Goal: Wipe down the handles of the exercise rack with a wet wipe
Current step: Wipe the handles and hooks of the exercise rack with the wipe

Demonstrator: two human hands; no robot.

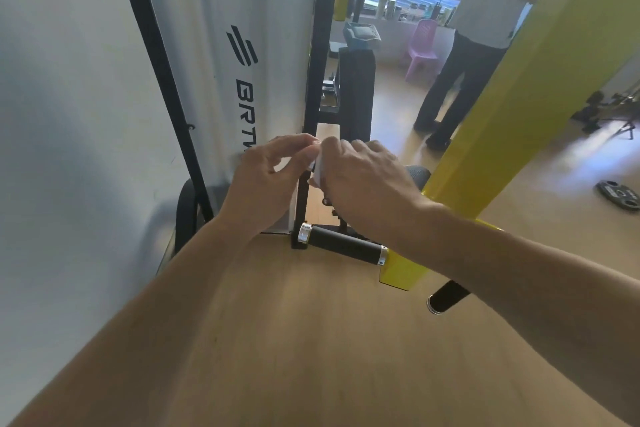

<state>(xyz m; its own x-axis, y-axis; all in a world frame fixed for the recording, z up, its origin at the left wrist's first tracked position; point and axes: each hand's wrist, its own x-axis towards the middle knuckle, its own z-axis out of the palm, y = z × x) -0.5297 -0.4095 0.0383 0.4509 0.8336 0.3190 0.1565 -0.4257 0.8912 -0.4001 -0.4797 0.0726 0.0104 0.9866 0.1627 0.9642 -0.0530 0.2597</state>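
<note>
— Holding the wet wipe (pixel 317 163) above the black handle (pixel 343 243)?
— Yes, I pinch it with both my left hand (pixel 268 180) and right hand (pixel 360 184), probably to unfold it before wiping the handle below.

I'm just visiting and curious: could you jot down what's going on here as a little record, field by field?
Activity: a person readies a wet wipe to clean rack handles
Left hand: pinches the wipe's edge
Right hand: grips the wipe from the other side
Nearest handle: black grip with silver end caps, below the hands, not touched
Second handle: black, lower right, partly hidden by the right arm
Frame: yellow beam and black upright
Background: a person standing, a pink chair
</note>
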